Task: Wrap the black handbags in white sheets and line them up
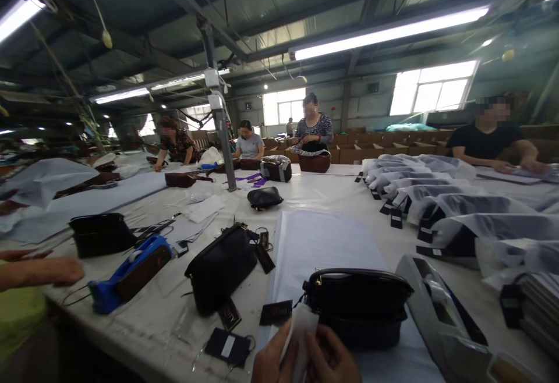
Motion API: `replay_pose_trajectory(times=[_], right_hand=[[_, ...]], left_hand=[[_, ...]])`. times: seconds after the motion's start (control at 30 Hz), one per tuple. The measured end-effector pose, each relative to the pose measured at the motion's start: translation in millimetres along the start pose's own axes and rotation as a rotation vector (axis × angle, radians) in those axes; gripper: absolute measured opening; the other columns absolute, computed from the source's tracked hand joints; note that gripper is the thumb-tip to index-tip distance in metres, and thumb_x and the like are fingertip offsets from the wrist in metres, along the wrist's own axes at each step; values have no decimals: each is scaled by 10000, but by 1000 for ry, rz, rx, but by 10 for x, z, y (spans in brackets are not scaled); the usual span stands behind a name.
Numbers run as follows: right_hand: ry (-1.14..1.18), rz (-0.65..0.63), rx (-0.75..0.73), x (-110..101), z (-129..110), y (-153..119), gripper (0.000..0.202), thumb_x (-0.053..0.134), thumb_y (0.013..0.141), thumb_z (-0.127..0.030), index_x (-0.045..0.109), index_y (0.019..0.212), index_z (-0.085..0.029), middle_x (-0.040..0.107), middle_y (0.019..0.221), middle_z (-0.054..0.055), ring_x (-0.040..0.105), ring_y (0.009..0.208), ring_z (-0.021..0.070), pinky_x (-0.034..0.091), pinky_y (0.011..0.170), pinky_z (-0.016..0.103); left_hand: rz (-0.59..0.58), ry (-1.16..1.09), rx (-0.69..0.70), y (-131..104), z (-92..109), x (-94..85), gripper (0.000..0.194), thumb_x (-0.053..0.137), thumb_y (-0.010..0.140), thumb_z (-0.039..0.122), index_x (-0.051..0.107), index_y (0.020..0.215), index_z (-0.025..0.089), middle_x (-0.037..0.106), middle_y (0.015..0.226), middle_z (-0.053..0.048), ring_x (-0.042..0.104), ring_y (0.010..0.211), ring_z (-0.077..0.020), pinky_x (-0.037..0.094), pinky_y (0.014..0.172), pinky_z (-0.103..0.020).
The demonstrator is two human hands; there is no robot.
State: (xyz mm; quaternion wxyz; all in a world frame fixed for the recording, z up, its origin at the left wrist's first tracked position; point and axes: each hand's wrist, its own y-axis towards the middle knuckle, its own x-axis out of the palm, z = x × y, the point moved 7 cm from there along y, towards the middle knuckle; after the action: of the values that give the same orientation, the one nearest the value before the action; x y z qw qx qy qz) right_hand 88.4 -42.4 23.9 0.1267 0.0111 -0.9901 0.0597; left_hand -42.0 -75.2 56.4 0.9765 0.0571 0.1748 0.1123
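Both my hands are at the bottom of the view, in front of a black handbag. My left hand and my right hand pinch a piece of white tissue paper between them, at the bag's left end. A black hang tag with faint gold lettering lies beside that end. The bag stands upright on a stack of white sheets; its zipped top faces up. Some of my fingers are hidden behind the paper.
A grey tape dispenser stands right of the bag, a blue one far left. Another black handbag and loose tags lie to the left. Plastic-wrapped bags line the right. A co-worker's arm reaches in at left.
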Motion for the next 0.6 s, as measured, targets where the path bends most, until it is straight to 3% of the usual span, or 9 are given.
replay_pose_trajectory(times=[0.1,0.17,0.27,0.37,0.47,0.6], right_hand=[[-28,-59,-3,6,-108,2,621,673,640,-733,684,896,-167,545,477,-27,459,345,122,388,371,236],[-80,-62,0,0,-155,11,592,665,664,-719,683,863,-162,499,420,-42,437,334,115,354,359,220],[-101,-19,18,7,-174,16,555,672,664,-712,668,776,-169,458,389,-53,399,326,99,312,343,206],[-37,35,35,42,-129,10,602,673,628,-748,679,798,-171,463,397,-54,388,320,101,319,337,217],[45,58,53,70,-29,19,685,681,580,-779,701,880,-164,484,404,-49,417,330,117,348,350,231],[111,102,24,27,46,55,720,736,517,-755,726,925,-162,669,620,37,612,552,196,498,535,276]], left_hand=[[-202,-86,-34,28,111,25,627,432,908,631,626,1278,164,755,847,-83,703,700,-232,564,622,-275],[-224,-117,-17,32,118,37,607,418,930,598,600,1313,165,757,855,-80,702,659,-218,566,592,-270],[-77,-40,149,21,77,16,487,457,941,509,625,1294,219,734,1109,-85,718,931,-262,585,794,-298],[92,136,401,-63,70,40,390,466,956,328,592,1322,278,650,1281,-55,633,1153,-256,524,970,-312],[228,339,580,-163,99,105,460,408,963,171,492,1393,312,626,1311,-45,625,1164,-207,535,958,-277],[289,486,714,-232,157,199,494,404,978,148,412,1439,326,626,1309,-48,633,1149,-187,546,946,-255]])
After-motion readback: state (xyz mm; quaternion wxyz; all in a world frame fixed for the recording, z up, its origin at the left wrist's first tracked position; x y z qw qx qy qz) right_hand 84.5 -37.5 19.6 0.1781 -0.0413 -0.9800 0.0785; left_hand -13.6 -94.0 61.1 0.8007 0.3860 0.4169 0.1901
